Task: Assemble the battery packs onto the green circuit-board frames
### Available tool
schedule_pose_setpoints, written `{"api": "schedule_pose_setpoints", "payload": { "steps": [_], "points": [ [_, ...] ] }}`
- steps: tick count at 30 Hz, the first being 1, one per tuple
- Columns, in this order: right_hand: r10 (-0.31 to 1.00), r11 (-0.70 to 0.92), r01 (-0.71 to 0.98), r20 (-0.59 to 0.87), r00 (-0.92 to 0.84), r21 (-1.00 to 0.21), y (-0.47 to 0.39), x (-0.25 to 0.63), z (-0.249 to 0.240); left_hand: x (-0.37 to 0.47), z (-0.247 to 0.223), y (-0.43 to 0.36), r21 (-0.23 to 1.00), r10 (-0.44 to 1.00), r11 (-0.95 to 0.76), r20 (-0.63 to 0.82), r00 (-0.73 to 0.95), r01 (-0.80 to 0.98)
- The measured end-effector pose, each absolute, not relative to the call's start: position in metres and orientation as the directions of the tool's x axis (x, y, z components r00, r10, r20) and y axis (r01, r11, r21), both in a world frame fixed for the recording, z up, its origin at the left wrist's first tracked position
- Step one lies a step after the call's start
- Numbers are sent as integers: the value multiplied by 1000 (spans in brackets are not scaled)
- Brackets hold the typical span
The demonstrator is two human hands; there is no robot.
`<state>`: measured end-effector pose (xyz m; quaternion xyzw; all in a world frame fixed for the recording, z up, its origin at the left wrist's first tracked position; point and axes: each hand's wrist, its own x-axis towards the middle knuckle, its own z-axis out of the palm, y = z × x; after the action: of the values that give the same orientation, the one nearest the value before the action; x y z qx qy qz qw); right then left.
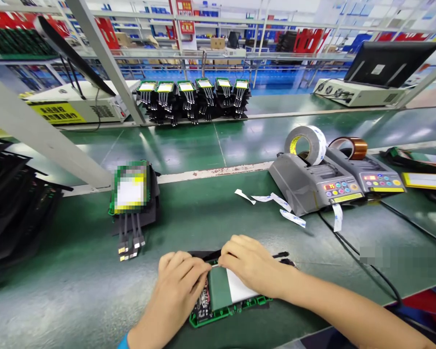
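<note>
Green workbench (76,281), close fingerwork

My left hand (176,288) and right hand (252,266) nearly meet at the far edge of the green-framed unit (218,291), front centre; whether clamped, I cannot tell. Light, even pressure should spare circuitry (204,305).

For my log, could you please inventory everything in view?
Rectangular circuit assembly: one, green and white, front
Cabled device stack: one, green and black, left
Similar stacks: six, same colours, rear
Boxy tape dispensers: two, grey, right
Tape rolls: two, grey and brown, atop dispensers
Loose tape strips: four, white, beside dispensers
Flat monitors: two, black, rear sides
Flat pieces: many, black, far left
Smooth benchtop: one, green, foreground
Racks: several, white, background
Left hand: one, bare, assembly's left side
Right hand: one, bare, assembly's right side
</note>
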<state>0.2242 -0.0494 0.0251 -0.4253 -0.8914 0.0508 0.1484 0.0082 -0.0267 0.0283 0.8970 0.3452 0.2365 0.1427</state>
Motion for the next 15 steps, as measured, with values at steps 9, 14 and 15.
{"api": "schedule_pose_setpoints", "payload": {
  "steps": [9,14,15],
  "points": [
    [787,617,753,183,-590,-227,-59,229,26,9,31,-32,360,653,-755,348,672,548],
    [838,545,736,249,-485,-400,-78,248,22,-6,25,-34,173,552,-834,276,787,524],
    [853,521,741,303,-426,-424,-84,256,22,-10,17,-35,147,528,-849,303,794,508]
  ]
}}
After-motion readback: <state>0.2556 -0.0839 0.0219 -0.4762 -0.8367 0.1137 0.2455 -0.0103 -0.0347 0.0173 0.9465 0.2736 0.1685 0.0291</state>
